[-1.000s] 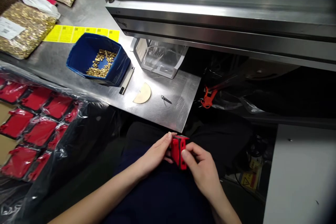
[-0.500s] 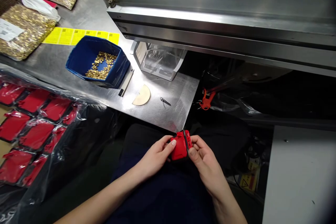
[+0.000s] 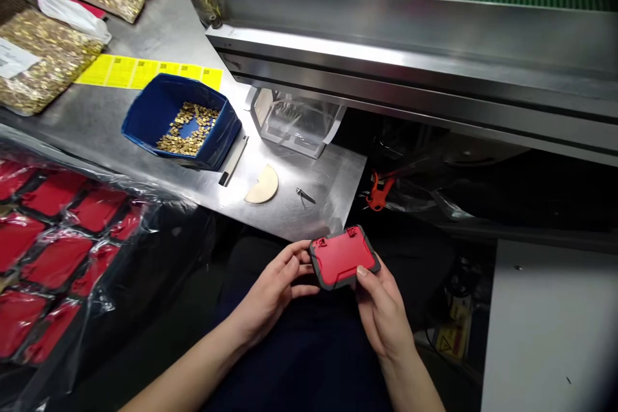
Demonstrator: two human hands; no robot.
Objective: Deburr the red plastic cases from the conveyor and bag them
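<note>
A flat red plastic cover with a black rim (image 3: pixel 340 259) is held over my lap, its smooth red face toward me. Small raised red tabs show along its upper edge. My right hand (image 3: pixel 383 299) grips its lower right corner, thumb on the front and fingers behind. At the left edge is my left hand (image 3: pixel 275 290), its fingers apart; the fingertips reach the rim there, and whether they press on it I cannot tell. Just beyond the cover, the metal bench (image 3: pixel 309 222) ends in a corner.
A blue bin (image 3: pixel 157 135) holds small brass pieces. Nearby lie a pale part-round disc (image 3: pixel 263 185), nail clippers (image 3: pixel 305 196) and a clear-fronted tray (image 3: pixel 294 125). A metal conveyor frame (image 3: pixel 410 71) crosses ahead. Bagged red covers (image 3: pixel 58 261) fill a box at left; orange-handled cutters (image 3: pixel 379 193) hang right.
The cover has been turned and opened out flat, looking wider than before. My left hand has loosened and its fingers have spread, while the right has kept hold. The view has tilted slightly.
</note>
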